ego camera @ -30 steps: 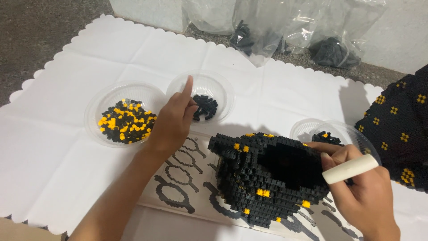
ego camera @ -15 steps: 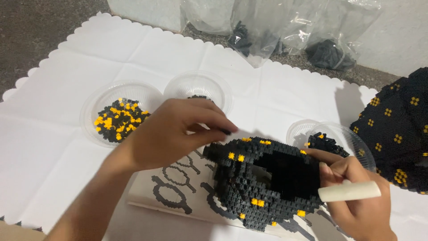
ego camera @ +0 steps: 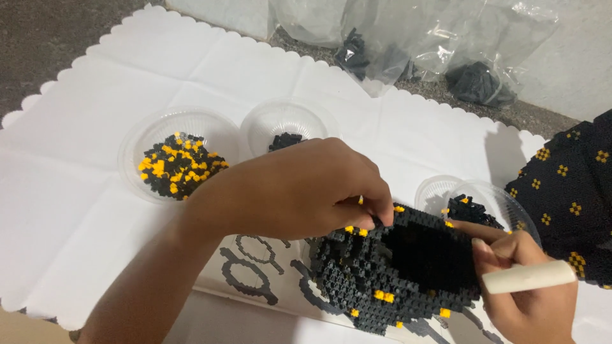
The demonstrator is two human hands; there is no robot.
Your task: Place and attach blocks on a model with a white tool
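Note:
A hollow black model of tiny building blocks with a few yellow ones [ego camera: 389, 274] rests on a printed sheet [ego camera: 255, 274]. My left hand [ego camera: 299, 188] lies over its near-left rim, fingertips pinched on a small block pressed against the top edge. My right hand [ego camera: 529, 293] steadies the model's right side and holds a white stick-shaped tool [ego camera: 528, 277].
On the white scalloped table cover [ego camera: 83, 191] stand clear plastic bowls: one with black and yellow blocks [ego camera: 178, 162], one with a few black blocks [ego camera: 284, 130], another at the right [ego camera: 468, 204]. Clear bags with dark pieces [ego camera: 478, 79] lie at the back. A black yellow-dotted sleeve [ego camera: 574, 185] is at right.
My left hand left the small bowl of black blocks and came down onto the model's rim. The right hand has stayed at the model with the white tool.

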